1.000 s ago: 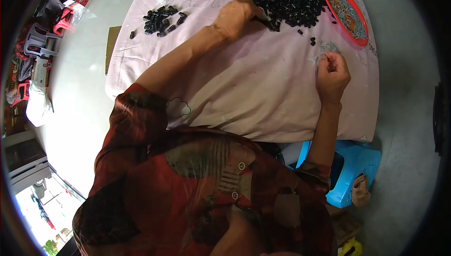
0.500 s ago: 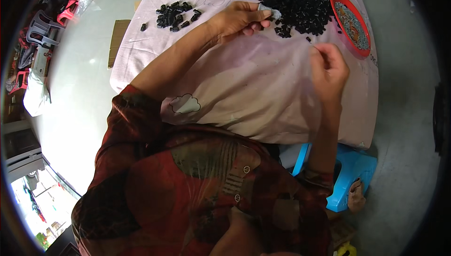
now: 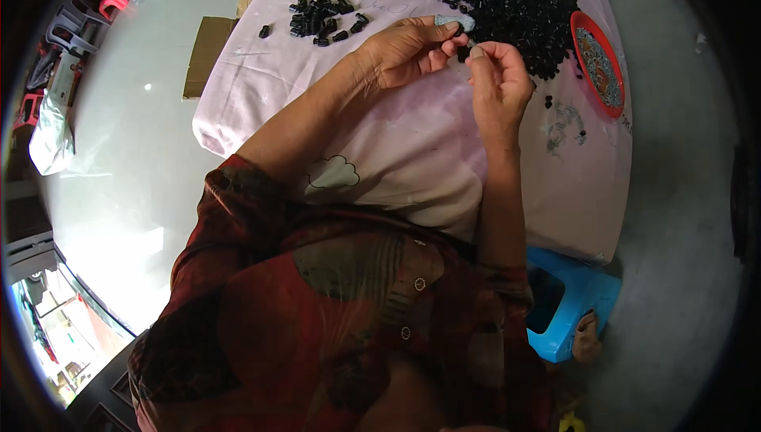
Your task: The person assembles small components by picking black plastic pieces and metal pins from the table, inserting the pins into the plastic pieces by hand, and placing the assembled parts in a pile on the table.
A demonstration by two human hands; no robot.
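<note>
My left hand is closed in a pinch around a small black cylindrical part; a grey finger cover wraps its index finger. Right beside it, my right hand pinches thumb against index finger, fingertips close to the black part; whatever it grips is too small to make out. Beyond both hands spreads a large heap of small black cylindrical parts. A smaller group of black parts lies left of my left hand, with a single one apart from it.
A red bowl holding small silvery metal pieces stands at the table's right. Some metal pieces lie loose on the pink tablecloth. A blue plastic stool is below the table edge; flattened cardboard lies on the floor at left.
My right hand has moved left and come up to my left hand's fingertips. The loose metal pieces it covered on the cloth now show. The whole view has shifted slightly.
</note>
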